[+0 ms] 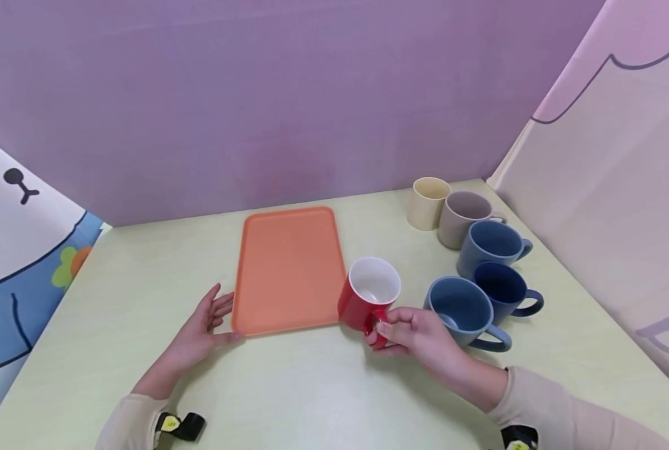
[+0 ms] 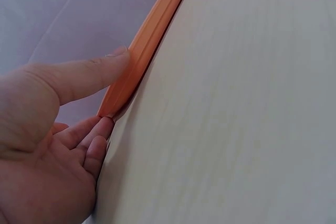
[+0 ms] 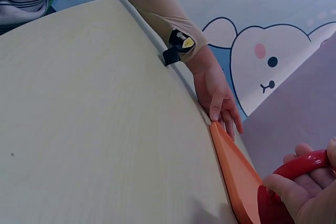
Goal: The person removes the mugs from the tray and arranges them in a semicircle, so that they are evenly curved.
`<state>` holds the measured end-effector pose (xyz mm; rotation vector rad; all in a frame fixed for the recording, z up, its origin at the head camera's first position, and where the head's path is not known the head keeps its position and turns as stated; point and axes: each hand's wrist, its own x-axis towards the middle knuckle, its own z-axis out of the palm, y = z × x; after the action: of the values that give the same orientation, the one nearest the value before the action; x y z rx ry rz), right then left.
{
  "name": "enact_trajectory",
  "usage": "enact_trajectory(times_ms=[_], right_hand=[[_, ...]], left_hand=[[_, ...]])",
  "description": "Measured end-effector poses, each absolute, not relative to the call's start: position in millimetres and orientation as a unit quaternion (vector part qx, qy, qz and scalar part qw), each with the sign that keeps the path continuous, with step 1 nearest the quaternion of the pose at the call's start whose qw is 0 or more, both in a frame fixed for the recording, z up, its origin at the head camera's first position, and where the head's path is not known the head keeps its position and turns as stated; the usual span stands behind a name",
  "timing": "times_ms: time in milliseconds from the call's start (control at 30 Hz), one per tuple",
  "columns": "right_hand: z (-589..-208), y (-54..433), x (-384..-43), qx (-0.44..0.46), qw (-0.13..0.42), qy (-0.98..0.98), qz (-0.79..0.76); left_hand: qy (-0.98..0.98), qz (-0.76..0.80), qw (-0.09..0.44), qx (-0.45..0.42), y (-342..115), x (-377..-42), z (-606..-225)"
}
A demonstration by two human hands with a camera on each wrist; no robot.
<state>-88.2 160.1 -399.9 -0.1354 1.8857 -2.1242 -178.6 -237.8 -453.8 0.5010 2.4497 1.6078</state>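
Note:
My right hand (image 1: pixel 424 337) grips the handle of a red mug (image 1: pixel 356 306) with a white inside. The mug stands roughly upright, its base overlapping the right edge of the orange tray (image 1: pixel 289 275) in the head view. In the right wrist view, fingers and thumb wrap the red handle (image 3: pixel 304 163). My left hand (image 1: pixel 199 325) is at the tray's near left corner. Its thumb (image 2: pixel 100 74) touches the tray's outer side while the relaxed fingertips rest by the corner, as the left wrist view shows.
Right of the red mug stand a blue mug (image 1: pixel 459 303), a navy mug (image 1: pixel 500 287), another blue mug (image 1: pixel 491 244), a grey-mauve mug (image 1: pixel 458 225) and a cream cup (image 1: pixel 426 206). A purple backdrop (image 1: pixel 289 112) rises behind the pale table (image 1: pixel 289 394), with printed cloth on both sides.

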Motion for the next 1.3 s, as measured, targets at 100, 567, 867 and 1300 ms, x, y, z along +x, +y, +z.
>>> enact_trajectory(times_ms=[100,567,867,1300], right_hand=[[-403,159,-85,-0.048,0.134,0.657,-0.74],[-417,154,-75,-0.026,0.072,0.637,-0.767],[-427,152,-73,0.01,0.062,0.631,-0.773],[-435,147,-71,0.037,0.053,0.61,-0.79]], left_hand=[[0.82,0.541,0.085,0.167,-238,-178,-453],[0.824,0.535,0.093,0.159,-238,-178,-450],[0.825,0.534,0.091,0.161,-238,-179,-451],[0.823,0.536,0.088,0.162,-238,-178,-451]])
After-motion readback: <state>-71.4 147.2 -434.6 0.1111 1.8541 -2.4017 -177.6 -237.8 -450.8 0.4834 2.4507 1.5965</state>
